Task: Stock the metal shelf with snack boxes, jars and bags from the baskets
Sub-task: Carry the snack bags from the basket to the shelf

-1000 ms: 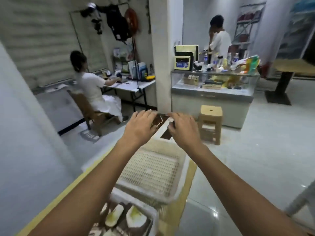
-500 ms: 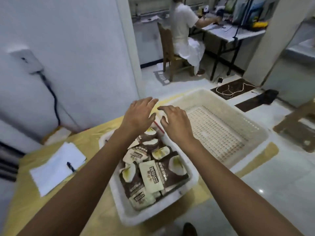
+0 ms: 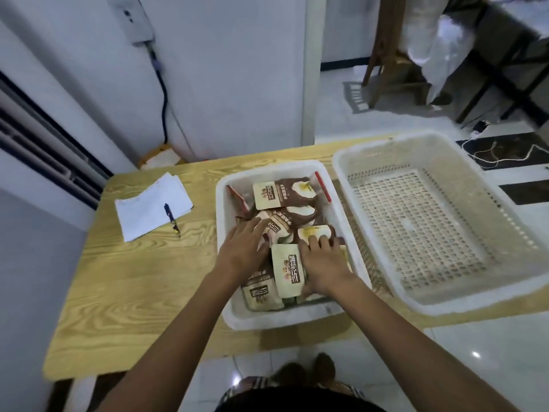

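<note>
三只松鼠 on snack bags [image 3: 289, 270], rest illegible

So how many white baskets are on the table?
2. One white basket, full of snack bags, is under the left hand and right hand. The empty perforated basket stands beside it, to its right. None looks hidden.
</note>
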